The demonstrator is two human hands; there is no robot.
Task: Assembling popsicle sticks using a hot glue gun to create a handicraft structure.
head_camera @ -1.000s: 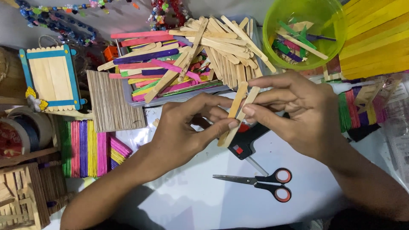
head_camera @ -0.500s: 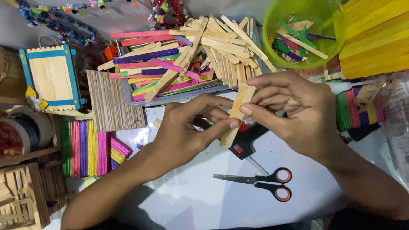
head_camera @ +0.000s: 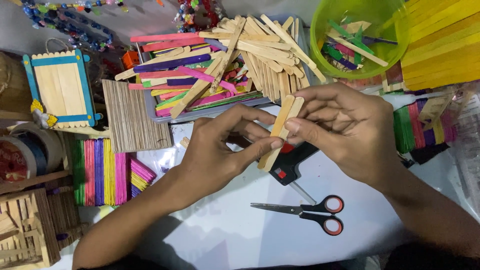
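The left hand [head_camera: 215, 150] reaches in from the lower left, forearm angled up, thumb and forefinger pinched together (other fingers curled beneath). The right hand [head_camera: 345, 132] comes from the lower right, fingers bent, their tips meeting the left's, wrist slightly flexed.

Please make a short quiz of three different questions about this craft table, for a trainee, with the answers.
1. True or false: both hands hold the plain wooden sticks.
2. Which lies nearest below the right hand? A) scissors B) green bowl C) blue-framed stick panel
3. Fill in: the black glue gun lies partly under the ____.

Key: 1 true; 2 A; 3 hands (the left hand and the right one cover part of it).
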